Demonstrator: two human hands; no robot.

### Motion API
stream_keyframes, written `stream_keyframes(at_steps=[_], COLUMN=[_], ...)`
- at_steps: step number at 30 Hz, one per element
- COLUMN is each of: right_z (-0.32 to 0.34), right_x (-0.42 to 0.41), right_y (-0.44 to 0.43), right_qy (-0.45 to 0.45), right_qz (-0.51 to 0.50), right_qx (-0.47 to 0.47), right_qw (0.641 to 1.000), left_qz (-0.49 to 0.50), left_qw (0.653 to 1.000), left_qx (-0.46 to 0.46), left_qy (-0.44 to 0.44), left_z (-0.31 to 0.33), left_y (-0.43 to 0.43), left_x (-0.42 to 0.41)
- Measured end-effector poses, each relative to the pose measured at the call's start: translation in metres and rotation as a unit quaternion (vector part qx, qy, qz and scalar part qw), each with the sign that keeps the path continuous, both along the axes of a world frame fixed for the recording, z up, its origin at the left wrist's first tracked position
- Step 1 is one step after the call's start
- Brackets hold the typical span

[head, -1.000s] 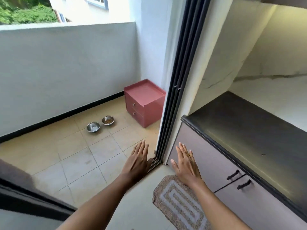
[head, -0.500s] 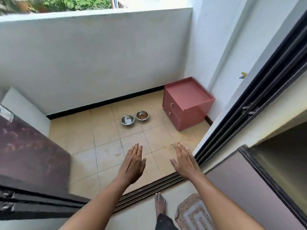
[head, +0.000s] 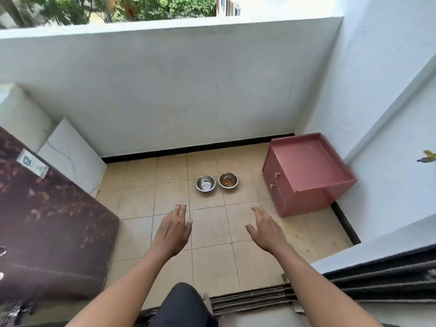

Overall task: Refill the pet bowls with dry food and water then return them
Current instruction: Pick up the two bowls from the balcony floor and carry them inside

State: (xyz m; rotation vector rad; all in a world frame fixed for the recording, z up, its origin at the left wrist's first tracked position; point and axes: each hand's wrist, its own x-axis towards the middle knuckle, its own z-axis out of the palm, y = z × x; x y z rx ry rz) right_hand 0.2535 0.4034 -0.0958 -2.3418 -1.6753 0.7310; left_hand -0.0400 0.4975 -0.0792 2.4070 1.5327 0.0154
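Two small steel pet bowls stand side by side on the balcony's tan tiled floor. The left bowl (head: 205, 182) looks empty of food and shiny inside. The right bowl (head: 228, 180) holds some brown dry food. My left hand (head: 174, 228) and my right hand (head: 266, 227) are stretched forward, palms down, fingers apart, holding nothing. Both hands hover well short of the bowls, with about a tile of floor between them and the bowls.
A pink two-drawer cabinet (head: 304, 173) stands against the right wall beside the bowls. A dark brown patterned slab (head: 47, 227) and a white slab (head: 70, 159) lean at the left. The sliding-door track (head: 271, 300) runs under my knee. A white parapet wall closes the far side.
The view has swung from the indoor counter out onto the balcony. I have stepped over the door track, and the bowls now lie straight ahead and closer. Both hands stay empty.
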Motion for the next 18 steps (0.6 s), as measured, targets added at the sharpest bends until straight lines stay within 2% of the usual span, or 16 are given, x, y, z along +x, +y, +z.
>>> stream_keyframes(at_steps=[7,18], right_z=[-0.017,-0.053], right_x=[0.02,0.038], right_y=[0.089,0.262], right_qy=[-0.016,-0.013], right_qz=[0.017,0.02], right_qx=[-0.023,-0.102], right_qw=[0.999,0.995], left_qz=[0.008,-0.014], left_qw=[0.999,0.992], left_qx=[-0.03,-0.123], left_qy=[0.018,0.024], left_z=[-0.027,-0.081], left_y=[0.081,0.269], left_x=[0.019,0.047])
